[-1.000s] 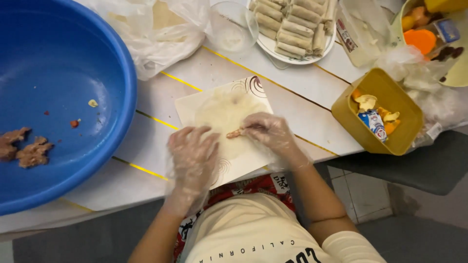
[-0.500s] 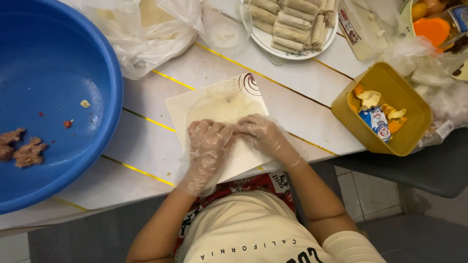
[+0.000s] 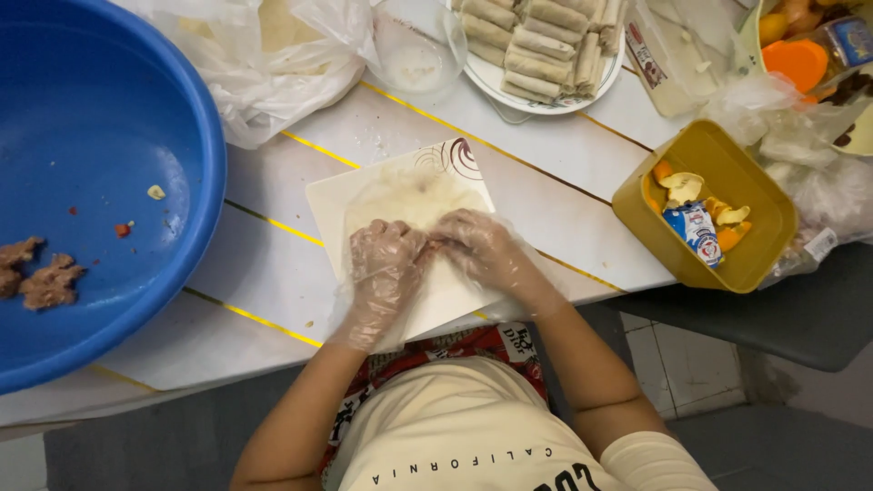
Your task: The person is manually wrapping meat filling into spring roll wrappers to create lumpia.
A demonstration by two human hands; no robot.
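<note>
Folding: both gloved hands press on a thin round wrapper laid flat on a square white plate, which gives it a smooth, clean base.
Left hand: in a clear plastic glove, palm down, fingers curled together over the wrapper's near edge; whether it pinches the sheet I cannot tell.
Right hand: also gloved, fingers bent and closed onto the same near edge, fingertips touching those of the left hand at the middle.
Wrapper position: under and just beyond both hands; its near part is hidden by the fingers, its far part lies bare toward the plate's far corner.
Plate position: near the table's front edge, directly before the person, so both hands reach it evenly.
Blue basin: far left, holding a few brown scraps of filling on its near-left side, well apart from the hands.
Finished rolls: stacked in rows on a round plate at the far side, out of the working space.
Yellow tub: to the right, holding peels and a small wrapper, seemingly for waste.
Plastic bags: at the far left, beside a clear cup.
</note>
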